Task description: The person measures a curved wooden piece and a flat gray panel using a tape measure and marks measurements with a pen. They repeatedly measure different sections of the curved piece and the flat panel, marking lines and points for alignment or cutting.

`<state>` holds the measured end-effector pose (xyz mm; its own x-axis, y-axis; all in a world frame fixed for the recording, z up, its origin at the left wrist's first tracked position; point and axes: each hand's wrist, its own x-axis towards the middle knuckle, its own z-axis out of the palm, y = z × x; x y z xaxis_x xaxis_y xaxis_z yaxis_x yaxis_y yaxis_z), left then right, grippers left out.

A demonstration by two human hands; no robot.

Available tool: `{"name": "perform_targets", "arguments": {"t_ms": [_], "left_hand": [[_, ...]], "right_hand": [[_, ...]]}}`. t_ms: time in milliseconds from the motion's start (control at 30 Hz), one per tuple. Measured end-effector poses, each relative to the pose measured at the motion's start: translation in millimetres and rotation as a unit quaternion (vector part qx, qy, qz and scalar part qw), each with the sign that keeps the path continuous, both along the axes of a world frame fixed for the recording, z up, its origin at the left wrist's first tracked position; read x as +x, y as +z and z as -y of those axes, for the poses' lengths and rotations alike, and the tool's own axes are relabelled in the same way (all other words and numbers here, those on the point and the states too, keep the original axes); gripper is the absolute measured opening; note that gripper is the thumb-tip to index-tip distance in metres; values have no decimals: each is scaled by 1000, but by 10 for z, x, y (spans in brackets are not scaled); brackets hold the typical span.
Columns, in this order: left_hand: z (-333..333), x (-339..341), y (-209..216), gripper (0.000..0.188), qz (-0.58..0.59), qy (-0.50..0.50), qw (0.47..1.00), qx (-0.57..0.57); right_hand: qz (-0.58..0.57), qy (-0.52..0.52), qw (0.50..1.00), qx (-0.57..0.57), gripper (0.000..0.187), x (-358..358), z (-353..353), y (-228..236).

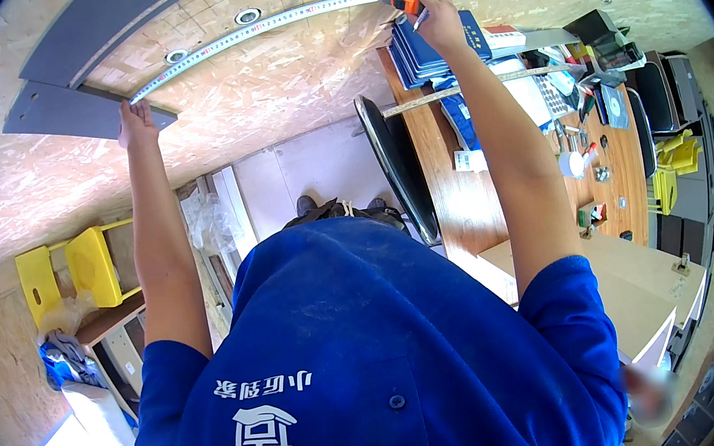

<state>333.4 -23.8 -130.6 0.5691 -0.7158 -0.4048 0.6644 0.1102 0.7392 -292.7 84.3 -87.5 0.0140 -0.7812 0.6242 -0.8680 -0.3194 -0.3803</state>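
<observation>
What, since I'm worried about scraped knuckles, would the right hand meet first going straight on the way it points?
Most likely the wooden wall; the orange tape measure in the right hand might touch it first. How near it is, the picture can't settle.

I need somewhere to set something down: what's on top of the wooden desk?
The wooden desk carries stacked blue folders, white paper and small loose items. The right forearm hides part of the desktop; whatever lies there can't be seen.

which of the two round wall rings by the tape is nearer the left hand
The ring on the picture's left; the other ring sits farther along the tape measure, toward the right hand.
</observation>
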Motion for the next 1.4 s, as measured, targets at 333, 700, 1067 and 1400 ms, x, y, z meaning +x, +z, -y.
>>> {"name": "perform_targets", "arguments": {"t_ms": [333, 700, 1067, 1400], "left_hand": [[-33, 13, 55, 21, 5, -5, 1000, -7], [-44, -13, 58, 19, 12, -7, 1000, 0], [76, 49, -56, 22, 8, -2, 1000, -26], [139, 52, -11, 23, 19, 25, 999, -17]], "right_hand": [[2, 3, 1000, 3, 54, 2, 3, 29], [-7, 5, 1000, -5, 53, -12, -10, 29], [-11, 6, 1000, -16, 52, -41, 23, -20], [-11, -16, 1000, -6, 54, 46, 19, -38]]}}
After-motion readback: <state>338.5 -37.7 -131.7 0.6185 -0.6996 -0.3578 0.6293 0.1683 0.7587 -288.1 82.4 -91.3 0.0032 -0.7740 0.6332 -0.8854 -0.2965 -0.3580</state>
